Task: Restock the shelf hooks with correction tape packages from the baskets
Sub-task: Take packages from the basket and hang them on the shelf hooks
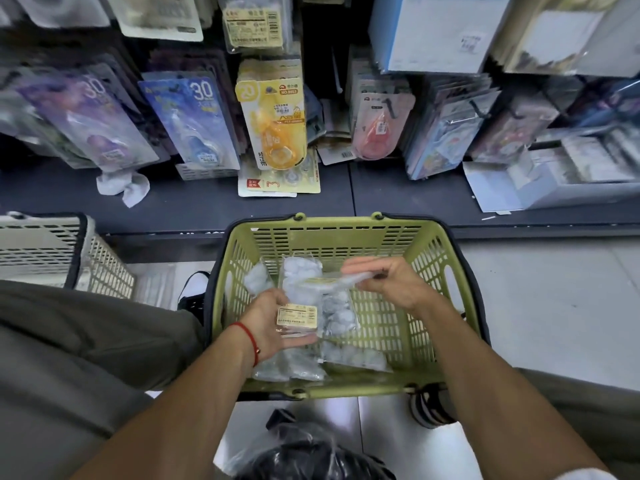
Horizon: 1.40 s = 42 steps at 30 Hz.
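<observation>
My left hand [273, 323] is cupped palm-up under a clear correction tape package [313, 306], fingers curled round its lower end where the yellow label [296, 316] faces me. My right hand [388, 282] pinches the package's upper edge between thumb and fingertips, so both hands have hold of the same pack. Its long axis runs roughly from 7 o'clock at the left hand to 2 o'clock at the right, tilted up off the basket floor.

Under the hands sits the green basket [446, 271], with more clear packs [353, 355] lying flat in it towards 6 o'clock. A white basket [52, 251] stands at 9 o'clock, well apart. At 12 o'clock the dark shelf [207, 202] carries hanging carded stock: a yellow carded tape [277, 123] pointing down, blue ones [197, 119] to its left, a pink one [379, 129] to its right. A black bag [311, 459] lies at 6 o'clock on the floor.
</observation>
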Available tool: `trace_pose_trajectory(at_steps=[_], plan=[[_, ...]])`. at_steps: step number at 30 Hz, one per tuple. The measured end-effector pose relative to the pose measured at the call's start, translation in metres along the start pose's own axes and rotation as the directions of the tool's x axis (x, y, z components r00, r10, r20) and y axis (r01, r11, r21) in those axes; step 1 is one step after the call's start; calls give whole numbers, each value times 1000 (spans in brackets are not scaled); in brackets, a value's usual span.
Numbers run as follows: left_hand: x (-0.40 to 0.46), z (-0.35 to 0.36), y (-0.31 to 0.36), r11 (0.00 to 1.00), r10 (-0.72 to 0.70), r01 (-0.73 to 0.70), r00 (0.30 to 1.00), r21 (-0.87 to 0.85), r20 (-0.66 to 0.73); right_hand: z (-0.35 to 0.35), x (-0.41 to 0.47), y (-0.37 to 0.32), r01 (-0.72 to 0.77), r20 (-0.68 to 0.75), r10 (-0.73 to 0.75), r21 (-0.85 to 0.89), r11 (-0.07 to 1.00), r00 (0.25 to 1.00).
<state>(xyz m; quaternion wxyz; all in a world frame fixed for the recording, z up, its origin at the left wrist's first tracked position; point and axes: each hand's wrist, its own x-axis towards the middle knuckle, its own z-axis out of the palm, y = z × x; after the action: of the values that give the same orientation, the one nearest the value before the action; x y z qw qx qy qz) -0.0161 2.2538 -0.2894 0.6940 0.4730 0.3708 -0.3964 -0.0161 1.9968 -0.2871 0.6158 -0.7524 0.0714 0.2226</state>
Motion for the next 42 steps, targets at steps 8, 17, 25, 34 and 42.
trace_pose_trajectory(at_steps=[8,17,25,34,42], plan=[[1,-16,7,980,48,-78,984,181,169,23,20,-5,79,-31,-96,-362,929,995],[9,-26,-5,977,115,-116,993,178,17,42,7,105,-241,150,540,-774,586,828],[8,-27,-10,966,204,-199,979,168,-14,8,2,109,-336,-57,377,-589,735,924],[5,-2,-29,941,284,-274,959,199,-24,1,-16,53,-367,92,362,397,841,928],[8,-3,-29,934,329,-323,944,153,-14,53,28,43,-237,11,238,139,962,971]])
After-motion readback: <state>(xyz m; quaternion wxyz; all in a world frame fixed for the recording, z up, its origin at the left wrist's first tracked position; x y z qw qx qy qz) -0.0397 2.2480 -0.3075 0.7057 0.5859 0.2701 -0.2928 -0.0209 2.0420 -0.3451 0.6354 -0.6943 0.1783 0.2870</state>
